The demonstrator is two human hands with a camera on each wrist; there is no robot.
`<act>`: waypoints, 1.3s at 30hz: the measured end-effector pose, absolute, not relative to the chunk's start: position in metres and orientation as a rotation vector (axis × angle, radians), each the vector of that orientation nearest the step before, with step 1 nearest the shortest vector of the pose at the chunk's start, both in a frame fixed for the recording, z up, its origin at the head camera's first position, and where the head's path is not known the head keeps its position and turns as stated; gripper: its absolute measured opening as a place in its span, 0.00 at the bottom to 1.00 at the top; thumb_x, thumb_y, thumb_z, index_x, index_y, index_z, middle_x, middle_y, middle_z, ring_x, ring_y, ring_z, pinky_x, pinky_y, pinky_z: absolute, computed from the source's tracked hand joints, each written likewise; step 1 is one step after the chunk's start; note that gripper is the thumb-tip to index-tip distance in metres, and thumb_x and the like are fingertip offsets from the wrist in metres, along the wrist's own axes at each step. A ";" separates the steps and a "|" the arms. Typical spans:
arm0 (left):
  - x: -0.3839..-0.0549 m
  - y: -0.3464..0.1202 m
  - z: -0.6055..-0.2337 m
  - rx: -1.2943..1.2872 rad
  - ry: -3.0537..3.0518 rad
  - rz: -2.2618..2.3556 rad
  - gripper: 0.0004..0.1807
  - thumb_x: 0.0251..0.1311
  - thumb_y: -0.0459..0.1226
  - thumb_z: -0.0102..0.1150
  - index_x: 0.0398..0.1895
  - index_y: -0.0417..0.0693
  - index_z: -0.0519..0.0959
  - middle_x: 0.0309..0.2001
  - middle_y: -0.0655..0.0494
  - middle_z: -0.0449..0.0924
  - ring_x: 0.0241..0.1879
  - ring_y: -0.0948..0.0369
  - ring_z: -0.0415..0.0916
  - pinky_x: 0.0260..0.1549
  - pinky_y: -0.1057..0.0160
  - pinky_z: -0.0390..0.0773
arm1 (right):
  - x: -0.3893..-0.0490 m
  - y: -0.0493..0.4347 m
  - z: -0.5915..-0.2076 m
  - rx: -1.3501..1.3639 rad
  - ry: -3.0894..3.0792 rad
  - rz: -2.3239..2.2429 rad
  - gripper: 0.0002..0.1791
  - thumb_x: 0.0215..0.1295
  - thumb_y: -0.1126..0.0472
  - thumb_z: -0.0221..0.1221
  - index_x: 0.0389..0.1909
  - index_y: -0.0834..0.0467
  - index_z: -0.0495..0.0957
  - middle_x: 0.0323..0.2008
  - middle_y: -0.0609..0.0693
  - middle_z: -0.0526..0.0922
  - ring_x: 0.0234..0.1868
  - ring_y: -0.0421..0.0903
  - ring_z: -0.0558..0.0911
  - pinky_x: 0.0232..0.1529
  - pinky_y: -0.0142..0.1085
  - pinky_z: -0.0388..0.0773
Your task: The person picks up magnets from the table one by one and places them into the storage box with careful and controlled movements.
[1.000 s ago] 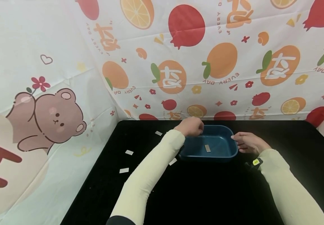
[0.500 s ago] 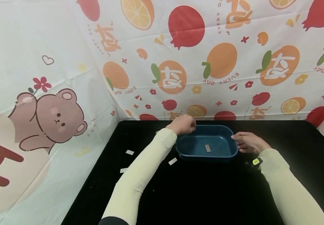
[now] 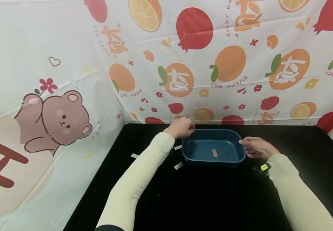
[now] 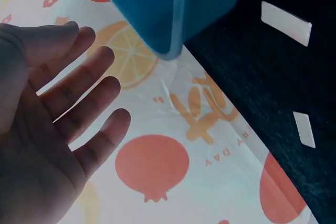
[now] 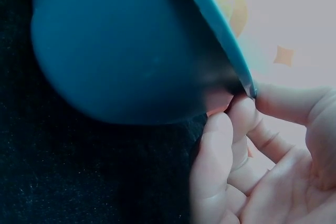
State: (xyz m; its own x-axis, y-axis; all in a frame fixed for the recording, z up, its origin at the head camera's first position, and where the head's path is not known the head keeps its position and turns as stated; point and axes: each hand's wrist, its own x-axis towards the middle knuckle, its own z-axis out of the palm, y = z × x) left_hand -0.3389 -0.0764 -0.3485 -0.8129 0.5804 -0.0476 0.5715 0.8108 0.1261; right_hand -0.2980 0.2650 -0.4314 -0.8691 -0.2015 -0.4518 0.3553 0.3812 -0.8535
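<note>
A blue rectangular tray (image 3: pixel 214 162) stands on the black table with a small flat grey rectangular piece (image 3: pixel 214 153) inside. My right hand (image 3: pixel 258 147) pinches the tray's right rim between thumb and fingers, as the right wrist view shows up close. Above the tray's back left corner is my left hand (image 3: pixel 180 127). In the left wrist view the left hand (image 4: pixel 44 150) has relaxed, slightly bent fingers and nothing in them, apart from the tray's rim. Two flat pale pieces, one (image 3: pixel 178 147) beside the tray and one (image 3: pixel 179 166) near its front left corner, lie on the table.
Another pale piece (image 3: pixel 135 156) lies further left, partly behind the left sleeve (image 3: pixel 143 170). A fruit-print cloth (image 3: pixel 230 96) hangs along the back edge of the table, and a bear-print cloth (image 3: pixel 65 122) covers the left side.
My left hand has moved left, from over the tray to its back left corner. The left forearm now hides some table pieces and uncovers one beside the tray. The right hand keeps its hold.
</note>
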 end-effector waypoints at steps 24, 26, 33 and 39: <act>-0.342 -0.149 -0.356 0.796 3.015 0.255 0.10 0.67 0.36 0.55 0.33 0.49 0.86 0.34 0.55 0.86 0.32 0.60 0.78 0.39 0.58 0.81 | -0.301 0.267 -0.434 0.109 2.146 -1.510 0.16 0.72 0.44 0.55 0.47 0.52 0.77 0.33 0.44 0.80 0.34 0.42 0.81 0.41 0.33 0.83; -0.342 -0.156 -0.360 0.773 3.006 0.260 0.10 0.67 0.36 0.56 0.34 0.49 0.87 0.35 0.54 0.86 0.33 0.60 0.79 0.41 0.57 0.82 | -0.300 0.266 -0.434 0.107 2.148 -1.509 0.17 0.72 0.44 0.55 0.47 0.52 0.77 0.33 0.44 0.80 0.34 0.42 0.81 0.41 0.33 0.83; -0.343 -0.176 -0.370 0.708 2.999 0.258 0.11 0.67 0.35 0.54 0.37 0.48 0.87 0.38 0.53 0.87 0.35 0.60 0.80 0.45 0.56 0.82 | -0.299 0.265 -0.435 0.111 2.150 -1.514 0.17 0.71 0.43 0.56 0.46 0.52 0.77 0.33 0.45 0.80 0.34 0.42 0.82 0.41 0.33 0.84; -0.344 -0.193 -0.376 0.602 3.001 0.281 0.13 0.68 0.36 0.52 0.43 0.45 0.86 0.42 0.52 0.87 0.38 0.58 0.81 0.47 0.53 0.82 | -0.298 0.264 -0.434 0.110 2.145 -1.518 0.16 0.72 0.44 0.55 0.47 0.52 0.77 0.33 0.45 0.80 0.34 0.42 0.82 0.41 0.33 0.83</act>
State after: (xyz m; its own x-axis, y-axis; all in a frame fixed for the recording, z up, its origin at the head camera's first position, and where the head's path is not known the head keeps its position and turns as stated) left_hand -0.3438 -0.1931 -0.3761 -0.9210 0.3884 -0.0303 0.3761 0.9066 0.1914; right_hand -0.2981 0.2642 -0.4341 -0.8689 -0.2186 -0.4441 0.3462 0.3729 -0.8609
